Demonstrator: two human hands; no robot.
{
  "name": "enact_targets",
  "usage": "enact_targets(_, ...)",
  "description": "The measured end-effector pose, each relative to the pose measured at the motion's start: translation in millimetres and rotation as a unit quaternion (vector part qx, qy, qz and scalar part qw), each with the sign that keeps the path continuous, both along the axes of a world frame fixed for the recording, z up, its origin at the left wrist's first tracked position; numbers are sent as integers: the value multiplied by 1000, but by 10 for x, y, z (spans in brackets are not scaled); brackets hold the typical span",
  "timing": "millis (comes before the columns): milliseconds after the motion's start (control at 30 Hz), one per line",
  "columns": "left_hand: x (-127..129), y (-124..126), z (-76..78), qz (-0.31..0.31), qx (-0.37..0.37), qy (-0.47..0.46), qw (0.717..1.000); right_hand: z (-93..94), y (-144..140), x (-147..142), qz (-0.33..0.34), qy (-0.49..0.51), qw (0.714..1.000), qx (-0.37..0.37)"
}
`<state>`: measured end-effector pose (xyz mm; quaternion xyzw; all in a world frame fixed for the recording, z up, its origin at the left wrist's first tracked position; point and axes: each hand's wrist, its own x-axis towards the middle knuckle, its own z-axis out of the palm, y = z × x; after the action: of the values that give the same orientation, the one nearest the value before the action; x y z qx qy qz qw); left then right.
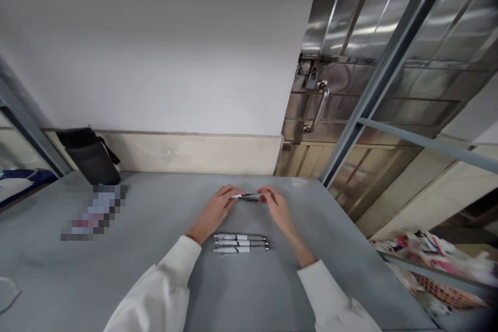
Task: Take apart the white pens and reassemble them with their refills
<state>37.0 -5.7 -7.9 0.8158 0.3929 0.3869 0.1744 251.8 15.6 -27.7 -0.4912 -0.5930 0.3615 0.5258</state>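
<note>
Pen [249,197] held level just above tabletop [163,249], left hand [215,211] & right hand [277,208] each pinching an end. 3 pens [240,244] lie side by side nearer the body, betw. forearms. Black bag [91,155] far left by wall.

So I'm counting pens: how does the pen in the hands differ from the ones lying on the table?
The held pen is off the table, gripped at its ends by the left hand and right hand; the three pens lie untouched, side by side, nearer the person. All look alike and lie crosswise.
</note>
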Motion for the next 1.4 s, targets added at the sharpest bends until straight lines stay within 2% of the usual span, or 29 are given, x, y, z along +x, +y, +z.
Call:
enact_targets(167,20,-24,33,-27,-1,6,1000,4,-49,-118,79,-5,997,-11)
enact_targets(267,29,-43,64,-35,0,1,999,23,-49,-98,101,14,995,-20)
enact_targets(633,16,1,43,-22,5,-2,1000,164,-87,24,55,-13,998,-1)
enact_targets(833,10,43,-10,-22,16,2,1000,239,-154,44,25,-69,997,12)
enact_targets(1033,22,51,-32,-31,10,2,999,215,-165,17,33,-91,995,33)
enact_targets(1200,32,43,-22,-32,7,-2,999,141,-113,3,61,-41,997,4)
enact_targets(1400,40,21,8,-28,-8,-14,999,183,-107,-12,98,31,995,-13)
